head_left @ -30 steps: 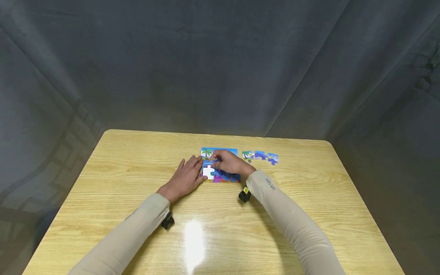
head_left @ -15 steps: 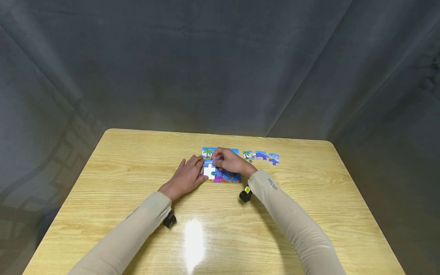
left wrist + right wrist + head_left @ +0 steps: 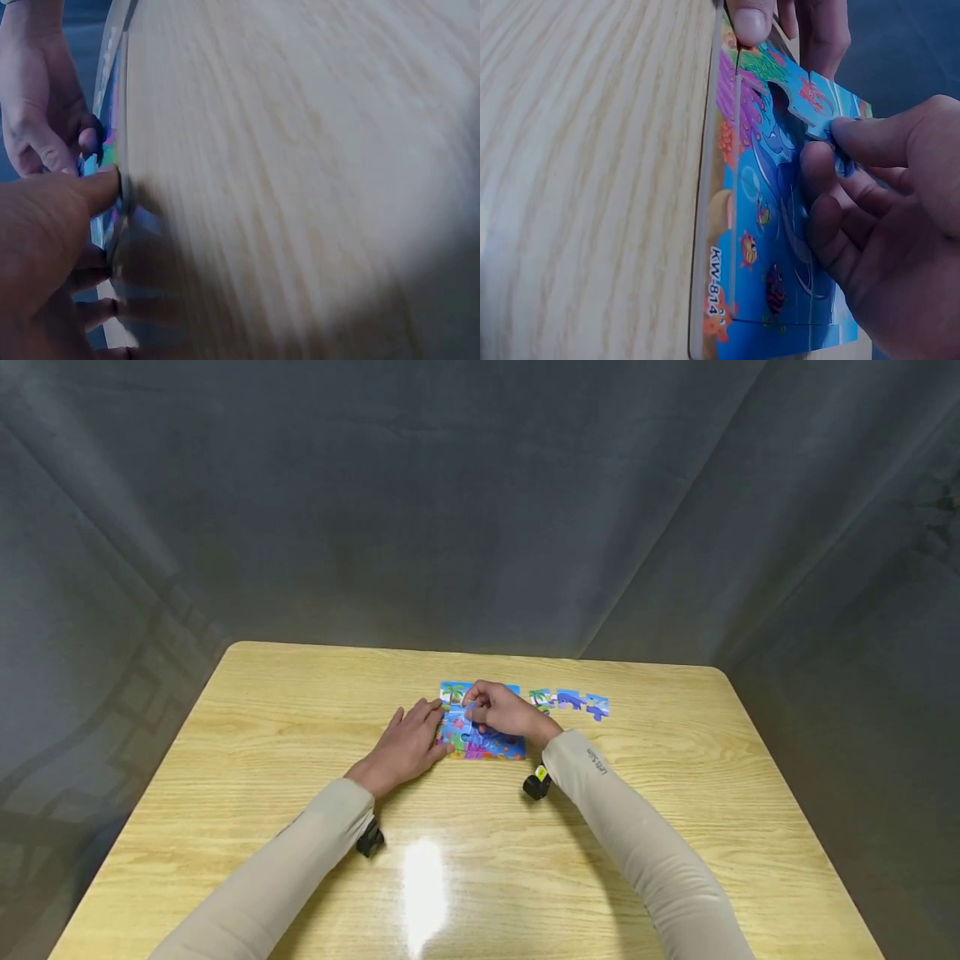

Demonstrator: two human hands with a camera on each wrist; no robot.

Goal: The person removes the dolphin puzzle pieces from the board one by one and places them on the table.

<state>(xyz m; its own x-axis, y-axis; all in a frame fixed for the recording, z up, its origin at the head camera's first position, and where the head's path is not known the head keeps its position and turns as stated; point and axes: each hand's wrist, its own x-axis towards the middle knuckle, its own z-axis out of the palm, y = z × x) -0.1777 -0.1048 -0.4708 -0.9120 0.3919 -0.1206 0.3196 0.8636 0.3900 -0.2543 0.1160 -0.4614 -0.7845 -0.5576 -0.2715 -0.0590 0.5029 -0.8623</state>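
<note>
A sea-picture jigsaw puzzle (image 3: 495, 745) lies in its frame on the table. My left hand (image 3: 405, 747) rests along its left side, fingers spread, with the thumb at the lower left corner. Over the upper left part of the puzzle, my right hand (image 3: 502, 710) pinches a blue jigsaw piece (image 3: 845, 161) between thumb and fingers, which mostly hide it. Next to those fingertips, in the right wrist view, a piece with a red coral (image 3: 812, 97) has a raised edge beside a dark gap. The left wrist view shows the left thumb (image 3: 97, 187) at the puzzle's edge.
Several loose jigsaw pieces lie right of the puzzle, among them a palm tree piece (image 3: 538, 697), a purple dolphin piece (image 3: 570, 699) and a blue one (image 3: 597, 706). The wooden table (image 3: 465, 877) ends at a dark curtain (image 3: 450, 527) behind.
A bright white, piece-shaped patch at the puzzle's lower left now shows coloured picture. My right hand has shifted very slightly, still pinching; the left hand stays in place.
</note>
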